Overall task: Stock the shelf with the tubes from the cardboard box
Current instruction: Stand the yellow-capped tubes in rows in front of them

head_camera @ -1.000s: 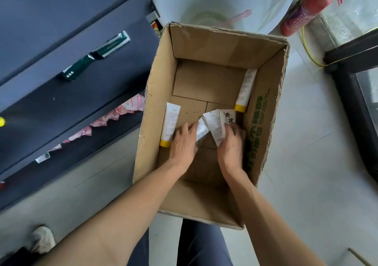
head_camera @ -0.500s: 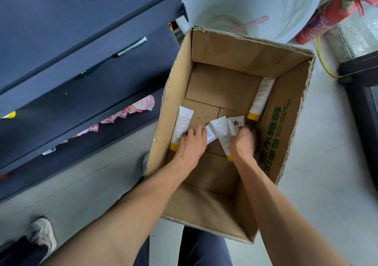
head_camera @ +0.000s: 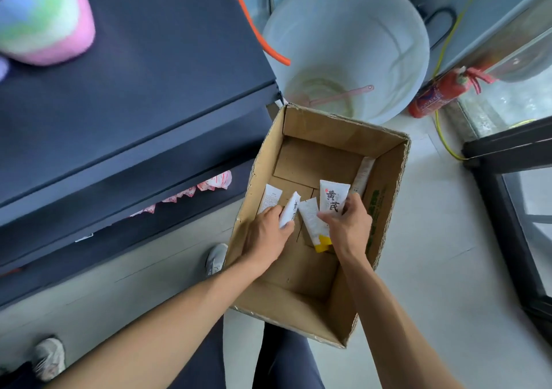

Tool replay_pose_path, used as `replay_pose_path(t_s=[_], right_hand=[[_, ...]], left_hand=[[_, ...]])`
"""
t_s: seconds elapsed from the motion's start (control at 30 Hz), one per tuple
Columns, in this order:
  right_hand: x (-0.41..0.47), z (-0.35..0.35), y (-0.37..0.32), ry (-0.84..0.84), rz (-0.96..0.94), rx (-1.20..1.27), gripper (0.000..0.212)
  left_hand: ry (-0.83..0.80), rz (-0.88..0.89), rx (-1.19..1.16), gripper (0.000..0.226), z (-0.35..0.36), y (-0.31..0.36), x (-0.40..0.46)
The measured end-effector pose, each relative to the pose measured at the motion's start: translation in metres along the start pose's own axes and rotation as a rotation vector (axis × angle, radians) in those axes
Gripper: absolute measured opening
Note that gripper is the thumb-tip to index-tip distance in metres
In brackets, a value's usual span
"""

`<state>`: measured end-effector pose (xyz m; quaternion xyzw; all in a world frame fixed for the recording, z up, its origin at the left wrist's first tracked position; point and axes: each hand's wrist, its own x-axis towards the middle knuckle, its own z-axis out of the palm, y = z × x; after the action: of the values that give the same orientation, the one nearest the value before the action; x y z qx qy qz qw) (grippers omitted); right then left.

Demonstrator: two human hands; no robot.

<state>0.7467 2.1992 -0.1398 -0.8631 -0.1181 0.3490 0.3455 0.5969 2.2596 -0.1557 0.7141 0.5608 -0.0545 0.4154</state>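
Inside the cardboard box (head_camera: 385, 197), left hand (head_camera: 265, 236) and right hand (head_camera: 348, 224) each grip tubes (head_camera: 310, 218).

Matt corrugated cardboard box (head_camera: 385, 209), glossy plastic tubes (head_camera: 333, 197), translucent plastic bucket (head_camera: 412, 30)

Both bare forearms reach up from the lower frame; left hand (head_camera: 266, 233) and right hand (head_camera: 346, 224) have curled, gripping fingers.
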Motion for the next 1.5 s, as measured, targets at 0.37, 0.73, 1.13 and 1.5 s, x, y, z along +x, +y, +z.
replay_pose_path(t_s=[0.37, 0.73, 1.13, 1.5], right_hand=[[-0.078, -0.084, -0.105, -0.091, -0.348, 0.127, 0.034], [-0.176, -0.118, -0.211, -0.202, -0.682, 0.131, 0.036], [-0.302, -0.043, -0.3, -0.291, -0.931, 0.025, 0.042], [-0.446, 0.075, -0.333, -0.458, -1.033, 0.021, 0.04]], left_hand=[[0.128, 0.12, -0.483, 0.023, -0.111, 0.074, -0.076], [0.404, 0.254, -0.754, 0.018, -0.237, 0.09, -0.194], [0.659, 0.283, -0.865, 0.025, -0.371, -0.016, -0.298], [0.752, 0.303, -0.877, 0.034, -0.462, -0.144, -0.385]])
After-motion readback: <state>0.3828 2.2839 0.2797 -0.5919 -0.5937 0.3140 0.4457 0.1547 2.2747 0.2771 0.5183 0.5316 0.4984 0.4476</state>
